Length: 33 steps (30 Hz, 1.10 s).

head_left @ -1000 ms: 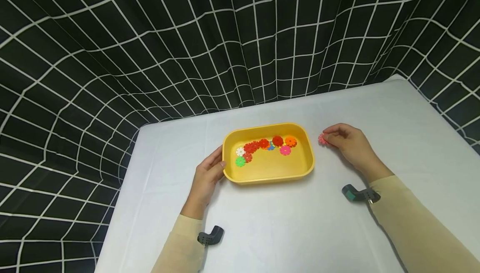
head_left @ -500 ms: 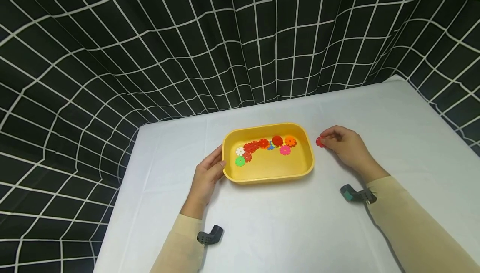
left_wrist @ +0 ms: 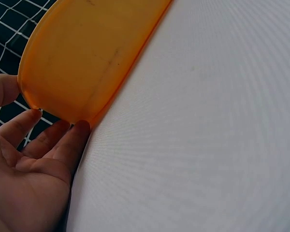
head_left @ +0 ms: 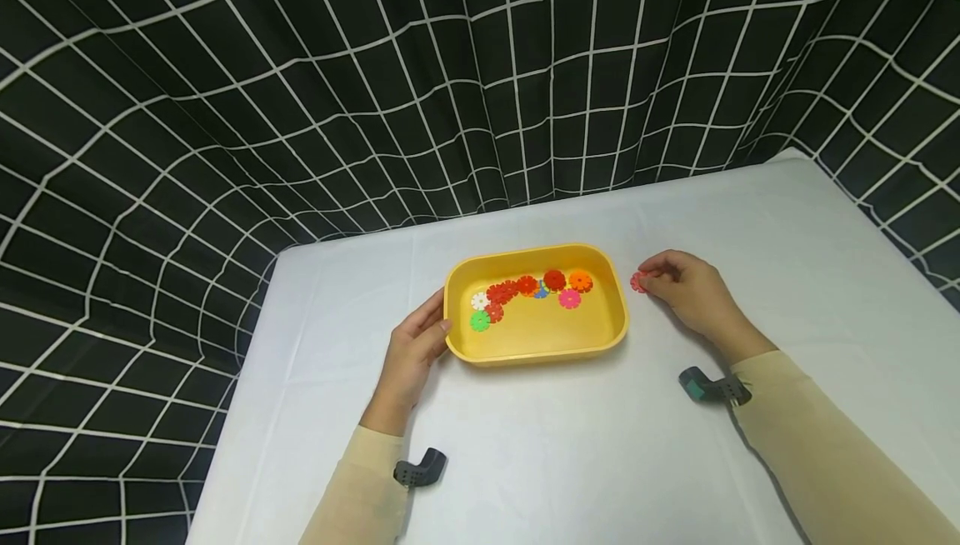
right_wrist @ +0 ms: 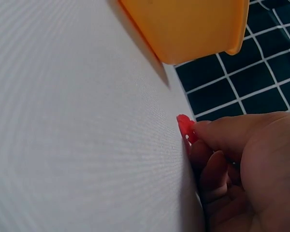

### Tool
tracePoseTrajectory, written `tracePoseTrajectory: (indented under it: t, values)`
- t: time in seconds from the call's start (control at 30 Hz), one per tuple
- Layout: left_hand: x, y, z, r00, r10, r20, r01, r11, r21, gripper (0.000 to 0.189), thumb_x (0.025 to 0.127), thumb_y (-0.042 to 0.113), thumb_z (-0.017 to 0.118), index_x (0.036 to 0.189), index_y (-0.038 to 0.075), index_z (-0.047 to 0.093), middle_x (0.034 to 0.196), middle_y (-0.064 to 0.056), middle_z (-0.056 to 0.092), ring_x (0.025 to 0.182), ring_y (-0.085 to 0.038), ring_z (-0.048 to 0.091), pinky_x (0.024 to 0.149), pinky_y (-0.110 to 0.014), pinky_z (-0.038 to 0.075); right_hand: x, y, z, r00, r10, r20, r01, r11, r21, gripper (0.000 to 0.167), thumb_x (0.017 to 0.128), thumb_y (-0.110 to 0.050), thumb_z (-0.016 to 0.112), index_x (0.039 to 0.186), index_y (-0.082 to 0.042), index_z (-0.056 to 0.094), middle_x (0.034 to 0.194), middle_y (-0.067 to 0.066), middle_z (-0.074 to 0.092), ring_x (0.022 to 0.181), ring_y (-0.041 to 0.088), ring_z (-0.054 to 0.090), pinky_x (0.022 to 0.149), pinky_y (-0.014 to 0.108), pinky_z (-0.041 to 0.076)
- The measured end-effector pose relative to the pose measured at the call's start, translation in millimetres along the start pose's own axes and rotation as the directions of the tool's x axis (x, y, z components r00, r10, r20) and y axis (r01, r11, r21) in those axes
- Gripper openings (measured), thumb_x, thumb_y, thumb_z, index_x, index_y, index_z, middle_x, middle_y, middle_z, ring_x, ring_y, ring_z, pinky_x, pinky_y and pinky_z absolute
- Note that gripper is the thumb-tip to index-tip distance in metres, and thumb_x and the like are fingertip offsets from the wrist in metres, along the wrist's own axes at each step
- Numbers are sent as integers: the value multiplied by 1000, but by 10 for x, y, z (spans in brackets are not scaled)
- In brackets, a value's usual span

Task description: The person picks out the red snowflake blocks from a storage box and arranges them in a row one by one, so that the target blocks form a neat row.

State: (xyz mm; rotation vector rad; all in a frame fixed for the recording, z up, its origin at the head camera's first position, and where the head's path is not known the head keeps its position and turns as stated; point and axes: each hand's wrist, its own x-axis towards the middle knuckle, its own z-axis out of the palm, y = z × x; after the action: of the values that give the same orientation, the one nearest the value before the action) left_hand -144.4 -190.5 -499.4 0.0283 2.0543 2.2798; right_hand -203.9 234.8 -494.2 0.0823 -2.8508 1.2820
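Note:
A yellow plastic tray (head_left: 536, 345) stands on the white table with several notched plastic discs in it, mostly red ones (head_left: 498, 293) along the back. Its left end is held by my left hand (head_left: 412, 353), thumb at the rim. In the left wrist view, the fingertips (left_wrist: 79, 128) rest against the tray's outer wall (left_wrist: 82, 63). To the right of the tray, my right hand (head_left: 690, 291) pinches a pinkish-red notched disc (head_left: 637, 282) between thumb and fingers. The right wrist view shows this disc (right_wrist: 185, 126) tilted, close over the tabletop; the fingers partly cover it.
Inside the tray lie a green disc (head_left: 481, 320), a white disc (head_left: 480, 302), a pink disc (head_left: 570, 299) and an orange disc (head_left: 581, 281). White cloth (head_left: 570, 462) covers the table. A black curtain with white grid lines (head_left: 517, 95) hangs behind.
My right hand has shifted slightly left, nearer the tray, with the disc still pinched. The left hand and the tray have hardly moved.

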Motion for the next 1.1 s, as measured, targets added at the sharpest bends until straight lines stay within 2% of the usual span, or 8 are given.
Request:
tracePoseTrajectory:
  t: [0.17, 0.23, 0.37, 0.47, 0.63, 0.73, 0.87, 1.1]
  values:
    - [-10, 11, -2, 1000, 7, 5, -7, 1000, 1, 54, 107, 8, 65, 160, 7, 55, 159, -10, 56, 144, -28, 56, 107, -38, 56, 9, -9, -4, 1000, 30, 5, -30, 999, 13, 26, 108, -23, 72, 125, -3, 72, 109, 14, 67, 96, 32, 54, 79, 33, 50]
    - [-12, 17, -1, 1000, 4, 3, -4, 1000, 3, 54, 106, 9, 65, 160, 8, 56, 159, -9, 56, 144, -27, 56, 107, -37, 56, 12, -15, -11, 999, 54, 8, -54, 998, 41, 29, 110, -28, 69, 127, -4, 71, 113, 15, 67, 100, 32, 56, 82, 30, 52]
    - [-14, 20, 1, 1000, 1, 2, -1, 1000, 6, 54, 107, 9, 65, 160, 8, 56, 160, -8, 56, 144, -26, 55, 108, -38, 56, -1, -27, -43, 994, 106, 23, -108, 978, 179, 46, 113, -43, 60, 135, -4, 68, 124, 17, 68, 105, 33, 60, 84, 17, 56]
    - [-12, 16, 0, 1000, 1, 2, -1, 1000, 7, 54, 107, 8, 65, 160, 8, 55, 160, -9, 55, 144, -27, 55, 108, -37, 55, -11, -4, -72, 993, 116, 27, -119, 943, 311, 61, 113, -55, 50, 141, -3, 64, 128, 19, 66, 104, 32, 63, 81, 16, 58]
    - [-12, 24, 7, 1000, 0, 2, 0, 1000, 2, 54, 107, 9, 65, 160, 7, 55, 160, -10, 55, 144, -28, 55, 108, -37, 55, -18, 20, -118, 998, 55, 20, -58, 875, 481, 73, 113, -62, 40, 146, 1, 58, 130, 20, 64, 105, 28, 64, 83, 20, 60]
    - [-9, 25, 9, 1000, -2, 0, 2, 1000, 2, 54, 106, 8, 66, 160, 8, 55, 160, -9, 55, 144, -26, 55, 108, -38, 56, -29, 20, -130, 1000, -9, 20, -4, 819, 573, 72, 114, -61, 41, 146, 1, 58, 132, 20, 64, 109, 27, 65, 86, 22, 61]
    - [-13, 34, 8, 1000, -7, -7, 7, 1000, 5, 55, 106, 8, 65, 160, 8, 55, 160, -8, 55, 144, -25, 55, 108, -37, 55, -55, -5, -141, 995, -101, 19, 62, 742, 668, 63, 116, -54, 42, 145, -1, 62, 134, 21, 65, 114, 29, 66, 92, 25, 61]
    - [-10, 29, 13, 1000, -11, -3, 11, 1000, -1, 55, 106, 8, 65, 160, 8, 55, 161, -8, 55, 145, -25, 54, 109, -37, 54, -116, -133, -191, 990, -139, 10, 91, 701, 707, 57, 118, -48, 41, 145, -3, 61, 139, 26, 61, 120, 35, 65, 97, 30, 60]
